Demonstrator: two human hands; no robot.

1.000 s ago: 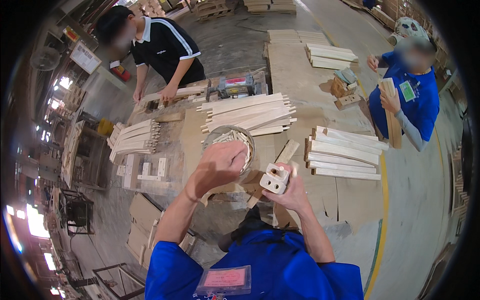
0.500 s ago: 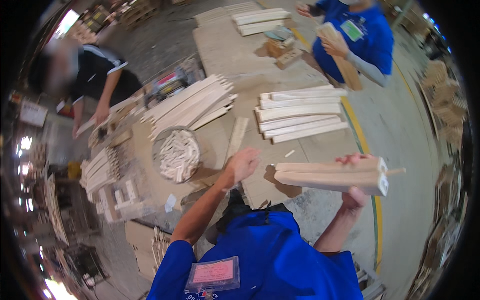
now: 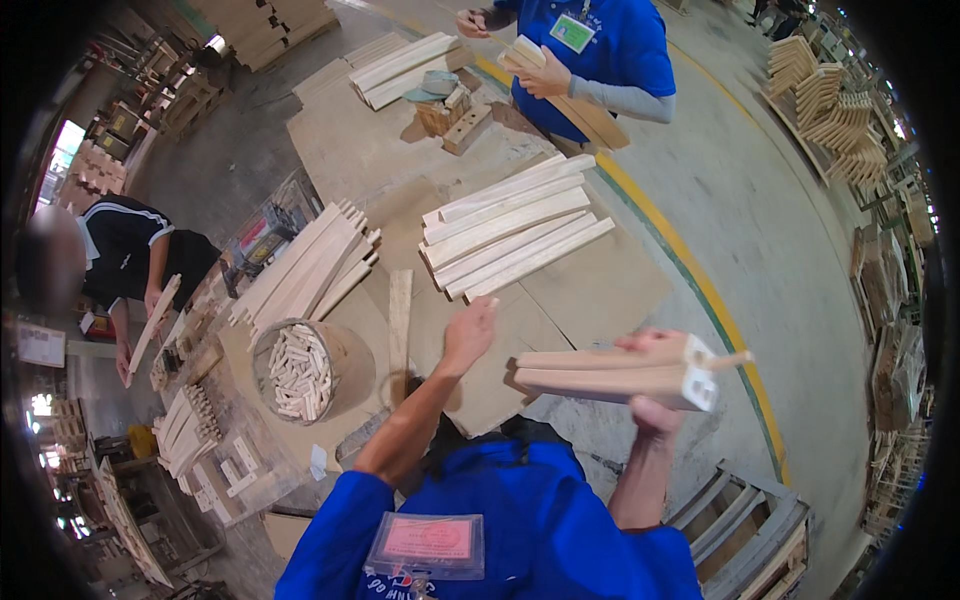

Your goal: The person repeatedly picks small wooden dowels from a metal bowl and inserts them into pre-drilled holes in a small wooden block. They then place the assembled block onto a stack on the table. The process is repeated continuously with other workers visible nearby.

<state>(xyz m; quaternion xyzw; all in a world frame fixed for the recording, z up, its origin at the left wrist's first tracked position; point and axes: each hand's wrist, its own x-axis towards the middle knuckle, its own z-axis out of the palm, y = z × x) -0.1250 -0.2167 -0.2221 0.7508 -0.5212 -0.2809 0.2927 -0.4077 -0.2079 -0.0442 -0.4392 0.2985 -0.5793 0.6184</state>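
Observation:
My right hand (image 3: 648, 408) holds two long pale wooden bars (image 3: 610, 372) stacked together, raised level in front of me, with a small peg sticking out of the right end. My left hand (image 3: 468, 333) is stretched forward above the work table (image 3: 590, 290), loosely curled and holding nothing that I can see. It hovers near a single loose slat (image 3: 399, 318) and just in front of a stack of long wooden bars (image 3: 512, 236). A round bucket (image 3: 345, 352) full of short wooden dowels (image 3: 298, 370) stands to the left of my arm.
Another pile of long bars (image 3: 308, 270) lies left of the stack. A person in blue (image 3: 585, 55) handles a bar at the table's far end. A person in black (image 3: 120, 270) works on the left. Wooden pallets (image 3: 745, 520) sit at my lower right, chair frames (image 3: 825, 100) far right.
My view has swung right. My right hand raised the bars from end-on to level across me. My left hand left the dowel bucket and moved toward the bar stack.

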